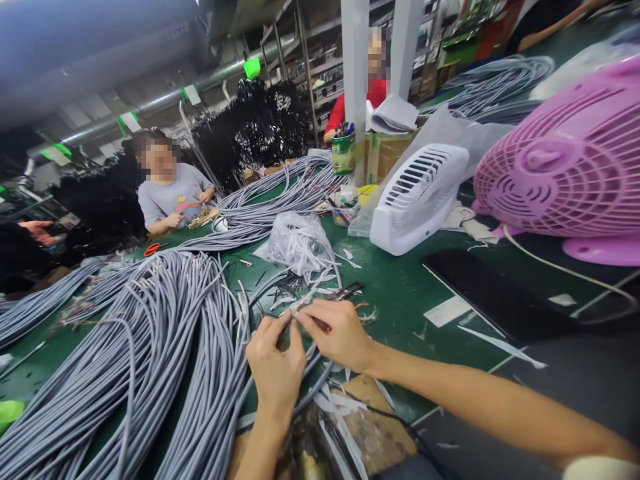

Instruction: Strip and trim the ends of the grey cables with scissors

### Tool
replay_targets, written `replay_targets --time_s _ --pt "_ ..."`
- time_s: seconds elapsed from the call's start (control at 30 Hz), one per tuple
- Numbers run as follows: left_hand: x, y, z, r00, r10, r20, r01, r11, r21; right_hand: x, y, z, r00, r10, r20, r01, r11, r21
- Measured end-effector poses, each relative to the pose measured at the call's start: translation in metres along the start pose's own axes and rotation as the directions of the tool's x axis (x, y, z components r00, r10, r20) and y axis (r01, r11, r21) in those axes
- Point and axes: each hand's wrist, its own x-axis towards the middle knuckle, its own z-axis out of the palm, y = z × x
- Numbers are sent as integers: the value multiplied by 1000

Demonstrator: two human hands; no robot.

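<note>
My left hand (277,357) is closed, its thumb and forefinger pinching the end of a grey cable (320,383) over the green table. Fingertip to fingertip with it, my right hand (340,333) pinches at the same spot; the fingers hide most of the cable end. Dark metal jaws of a plier-like tool (346,291) stick out past the right knuckles, and a reddish-brown handle shows under that palm. Just beyond the hands lie short dark offcuts (289,285) and a clear plastic bag (300,243) with white strips.
Large bundles of grey cable (150,333) cover the left side. A white fan (420,200), a pink fan (560,160) and a black flat panel (500,300) occupy the right. Orange-handled scissors (153,249) lie farther back. A co-worker in grey (173,190) sits across the table.
</note>
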Motion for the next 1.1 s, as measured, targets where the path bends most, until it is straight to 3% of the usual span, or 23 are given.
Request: replay_targets --time_s 0.1,0.17,0.27,0.4,0.53,0.7,0.87,1.1 --pt "0 0 -2 999 -50 20 51 999 -12 -6 0 2 989 -145 -22 142 985 -100" --pt "1 -2 -2 994 -99 43 100 995 -24 -7 0 3 984 -175 -13 172 977 -129" --pt "3 -8 -2 976 -198 87 205 975 -86 -3 2 2 996 -66 54 70 994 -78" --pt "6 -12 -2 926 -344 153 371 902 -219 8 8 -2 970 222 96 -225 974 24" --pt "5 -8 0 925 -315 214 359 908 -217 15 14 -6 910 409 69 -413 877 247" --pt "0 -5 4 949 -235 211 278 939 -201 16 11 -10 915 389 105 -402 859 317" --pt "1 -2 5 920 -363 150 392 863 -318 17 10 -11 914 393 101 -405 871 279" --pt "0 -6 9 883 -397 252 465 817 -341 17 10 -11 922 374 100 -387 886 256"
